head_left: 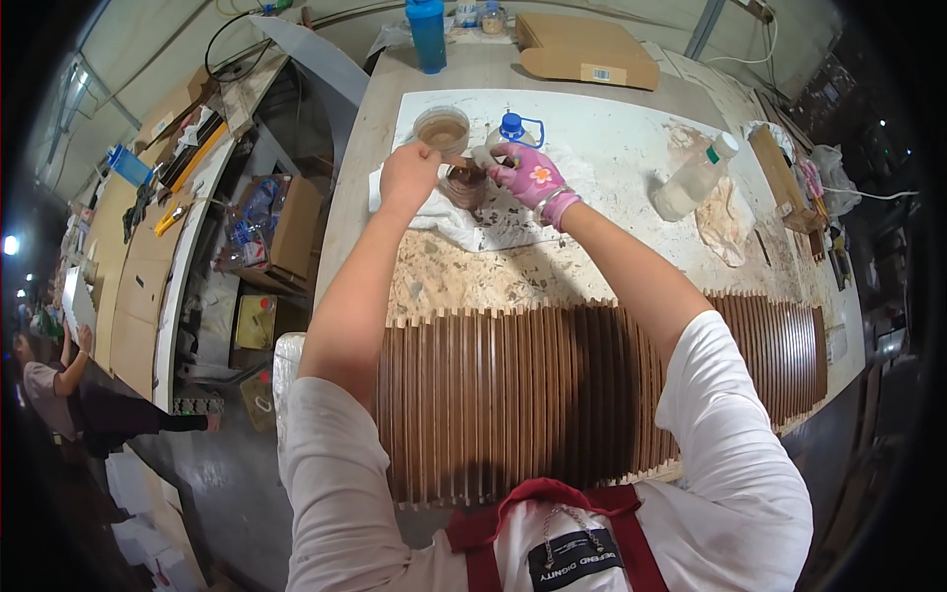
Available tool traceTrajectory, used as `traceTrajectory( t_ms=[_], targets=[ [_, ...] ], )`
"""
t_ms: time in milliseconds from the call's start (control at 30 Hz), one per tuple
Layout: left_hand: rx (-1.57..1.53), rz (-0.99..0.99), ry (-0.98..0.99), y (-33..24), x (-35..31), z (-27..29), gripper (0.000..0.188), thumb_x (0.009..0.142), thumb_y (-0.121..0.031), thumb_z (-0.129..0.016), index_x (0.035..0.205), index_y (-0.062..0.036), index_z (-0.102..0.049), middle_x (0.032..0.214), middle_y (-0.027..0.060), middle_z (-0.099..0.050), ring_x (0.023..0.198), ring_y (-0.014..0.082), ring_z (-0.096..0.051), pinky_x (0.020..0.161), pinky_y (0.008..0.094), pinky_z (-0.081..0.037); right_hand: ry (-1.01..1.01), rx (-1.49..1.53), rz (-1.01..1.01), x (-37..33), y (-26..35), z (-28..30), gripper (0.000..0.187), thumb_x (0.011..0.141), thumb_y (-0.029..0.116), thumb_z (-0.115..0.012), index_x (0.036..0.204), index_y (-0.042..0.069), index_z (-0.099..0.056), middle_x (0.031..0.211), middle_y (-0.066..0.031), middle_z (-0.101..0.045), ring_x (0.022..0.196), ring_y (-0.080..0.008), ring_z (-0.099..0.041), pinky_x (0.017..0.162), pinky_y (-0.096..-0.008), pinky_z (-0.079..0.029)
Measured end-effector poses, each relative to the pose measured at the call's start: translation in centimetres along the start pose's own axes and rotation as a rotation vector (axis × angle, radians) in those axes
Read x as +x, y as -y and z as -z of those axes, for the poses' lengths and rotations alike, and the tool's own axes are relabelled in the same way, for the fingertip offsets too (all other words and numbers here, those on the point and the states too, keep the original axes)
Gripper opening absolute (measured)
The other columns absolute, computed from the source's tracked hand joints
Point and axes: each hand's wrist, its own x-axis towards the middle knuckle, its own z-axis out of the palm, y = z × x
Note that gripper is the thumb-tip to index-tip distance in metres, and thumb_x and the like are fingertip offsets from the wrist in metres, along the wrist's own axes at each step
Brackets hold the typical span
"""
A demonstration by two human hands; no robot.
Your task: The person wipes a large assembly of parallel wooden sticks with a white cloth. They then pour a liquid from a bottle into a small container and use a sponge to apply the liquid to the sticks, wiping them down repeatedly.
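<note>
Stained and spattered, a worktop [375,118] fills the middle of a cluttered workshop as a person leans in with both arms outstretched. Between the two hands, just above a brown-coated jar [467,192], is a thin brown piece [455,161]. Bare fingers of the left hand [410,178] pinch its left end; the right hand [538,184], in a pink glove (a flower on its back), has its fingers bent in at the other end, though exactly what they grip is too small to tell.

Near the jar are a crumpled white cloth [444,219], a clear tub [441,129] of brown liquid and, behind the glove, a container with a blue cap [512,125]. Farther right, a translucent bottle [691,185] tilts beside a stained cloth [726,222]. Closest to the person's body, dark brown slats [513,395] lie side by side in a long row. A cardboard box [587,51] and a blue bottle [426,37] occupy the far end; at far left, another person [59,395] holds a white object [78,300].
</note>
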Motion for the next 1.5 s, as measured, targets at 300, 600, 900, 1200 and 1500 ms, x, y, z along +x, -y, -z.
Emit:
traceTrajectory(
  t_ms=[300, 600, 900, 1200, 1500],
  targets=[
    [-0.058, -0.08, -0.059, -1.0, -1.6, -0.9, 0.024, 0.084, -0.024, -0.057, 0.077, -0.0022, -0.064, 0.068, 0.0112, -0.067, 0.066, 0.027, -0.065, 0.067, 0.0375, -0.05, -0.075, -0.072, -0.079, 1.4, 1.1, -0.6, 0.038, 0.084, 0.032, -0.065, 0.112, 0.007, -0.063, 0.103, -0.0195, -0.067, 0.099, -0.0348, -0.064, 0.085, -0.0391, -0.05],
    [0.075, -0.169, -0.132, -0.7, -2.9, -1.1, 0.023, 0.084, -0.021, -0.057, 0.073, -0.0013, -0.06, 0.058, 0.0069, -0.062, 0.056, 0.0163, -0.06, 0.058, 0.0319, -0.046, 0.065, -0.076, -0.15, 1.4, 1.9, -0.5, 0.037, 0.086, 0.031, -0.064, 0.111, 0.004, -0.064, 0.094, -0.0165, -0.069, 0.087, -0.028, -0.067, 0.079, -0.0359, -0.051],
    [-0.671, 0.221, -0.095, 2.6, -3.3, -1.6, 0.015, 0.083, -0.014, -0.059, 0.074, -0.0019, -0.059, 0.063, 0.0042, -0.059, 0.057, 0.0113, -0.052, 0.05, 0.0282, -0.04, 0.223, 1.084, -0.64, 0.6, -0.5, -0.2, 0.025, 0.093, 0.029, -0.056, 0.106, 0.008, -0.061, 0.087, -0.0091, -0.065, 0.072, -0.0231, -0.065, 0.062, -0.0349, -0.056],
    [-1.234, 0.602, 0.006, 4.1, -4.1, -3.9, 0.014, 0.09, -0.018, -0.058, 0.078, -0.0119, -0.057, 0.063, -0.0044, -0.052, 0.055, 0.0075, -0.047, 0.047, 0.0209, -0.034, 0.167, 1.325, -0.875, -0.2, 0.9, -0.6, 0.026, 0.1, 0.024, -0.043, 0.118, 0.007, -0.051, 0.095, -0.0159, -0.063, 0.069, -0.028, -0.062, 0.056, -0.0357, -0.052],
    [-1.242, 0.584, -0.031, 3.4, -4.2, -5.5, 0.013, 0.092, -0.02, -0.058, 0.082, -0.0119, -0.057, 0.067, -0.0051, -0.052, 0.057, 0.0079, -0.047, 0.051, 0.02, -0.035, 0.236, 1.448, -0.797, -1.5, 0.5, -0.8, 0.028, 0.1, 0.03, -0.043, 0.117, 0.008, -0.048, 0.093, -0.0226, -0.063, 0.06, -0.0224, -0.054, 0.051, -0.0322, -0.047]
  ],
)
